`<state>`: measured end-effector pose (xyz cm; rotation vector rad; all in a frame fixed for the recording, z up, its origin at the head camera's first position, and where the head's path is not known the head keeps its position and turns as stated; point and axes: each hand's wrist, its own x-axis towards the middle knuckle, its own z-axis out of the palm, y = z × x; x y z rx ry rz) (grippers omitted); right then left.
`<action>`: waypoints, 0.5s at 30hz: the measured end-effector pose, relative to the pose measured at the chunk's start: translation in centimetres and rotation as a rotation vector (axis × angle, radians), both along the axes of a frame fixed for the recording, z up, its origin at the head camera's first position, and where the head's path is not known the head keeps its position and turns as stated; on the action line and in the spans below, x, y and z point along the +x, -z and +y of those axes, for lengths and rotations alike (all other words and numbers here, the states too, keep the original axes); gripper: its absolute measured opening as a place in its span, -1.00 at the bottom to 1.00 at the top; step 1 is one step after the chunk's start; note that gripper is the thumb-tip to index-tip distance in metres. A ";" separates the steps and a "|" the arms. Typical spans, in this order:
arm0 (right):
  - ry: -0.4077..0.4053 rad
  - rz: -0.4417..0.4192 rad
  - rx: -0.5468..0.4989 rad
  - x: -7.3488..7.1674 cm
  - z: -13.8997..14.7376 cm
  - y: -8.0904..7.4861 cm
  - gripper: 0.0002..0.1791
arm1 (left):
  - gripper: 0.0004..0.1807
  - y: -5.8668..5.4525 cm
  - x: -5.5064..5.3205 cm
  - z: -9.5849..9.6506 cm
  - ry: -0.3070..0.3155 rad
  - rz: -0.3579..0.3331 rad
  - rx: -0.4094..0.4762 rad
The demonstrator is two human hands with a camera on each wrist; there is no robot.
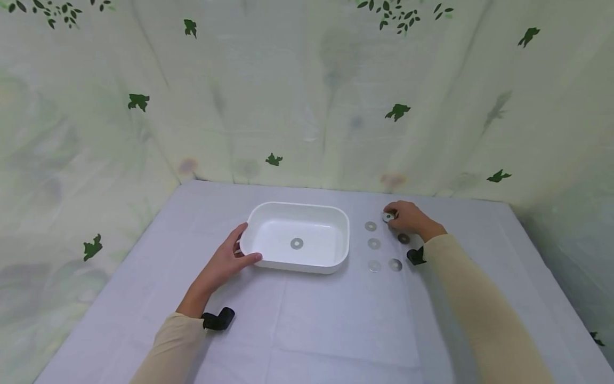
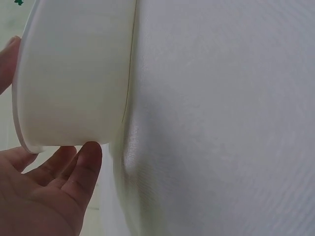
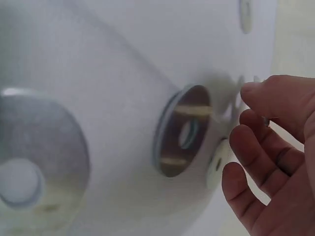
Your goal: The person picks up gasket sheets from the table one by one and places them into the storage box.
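My left hand (image 1: 225, 264) grips the left end of a white rectangular tray (image 1: 341, 234) with rounded corners. Its thumb lies at the front rim and its fingers at the end wall, seen close in the left wrist view. A flat metal washer (image 1: 297, 244) lies inside on the tray floor. To the right of the tray, my right hand (image 1: 411, 220) pinches a round washer (image 1: 387, 217) by its edge, close over the cloth. Just below that hand sits a darker washer (image 1: 403, 238), whose thick edge shows in the right wrist view.
Several loose washers lie between tray and right arm, among them a pale washer (image 1: 374, 244) and a shiny washer (image 1: 395, 264). A white cloth (image 1: 312, 325) covers the table. A leaf-patterned curtain (image 1: 297, 96) hangs behind its far edge.
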<state>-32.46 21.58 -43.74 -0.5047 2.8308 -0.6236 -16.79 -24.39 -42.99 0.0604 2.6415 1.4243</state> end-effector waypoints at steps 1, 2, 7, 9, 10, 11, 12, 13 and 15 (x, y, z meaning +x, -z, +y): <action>0.001 0.003 -0.022 0.1 0.0 -0.2 -0.54 | 0.07 0.0 0.0 0.0 0.003 0.003 -0.002; 0.004 0.006 -0.045 0.2 0.0 -0.4 -0.54 | 0.07 0.0 0.0 0.0 0.003 0.005 -0.003; 0.004 0.018 -0.142 0.6 -0.1 -1.9 -0.53 | 0.10 -0.1 0.0 -0.1 0.004 -0.008 -0.020; 0.006 0.010 -0.167 0.9 -0.3 -2.6 -0.52 | 0.10 -0.1 0.0 -0.1 0.002 -0.019 -0.028; 0.007 0.007 -0.173 1.0 -0.5 -3.0 -0.52 | 0.10 -0.1 0.0 -0.1 0.000 -0.022 -0.032; 0.003 0.007 -0.179 1.1 -0.7 -3.3 -0.52 | 0.10 -0.1 0.0 0.0 -0.002 -0.023 -0.031; -0.003 0.005 -0.182 1.2 -1.0 -3.7 -0.52 | 0.10 -0.1 -0.1 0.0 -0.004 -0.022 -0.031; -0.012 0.003 -0.185 1.2 -1.3 -4.1 -0.51 | 0.09 -0.1 -0.1 0.0 -0.004 -0.021 -0.031; -0.038 0.007 -0.198 1.4 -1.9 -4.7 -0.51 | 0.10 0.0 -0.1 0.1 -0.006 -0.019 -0.027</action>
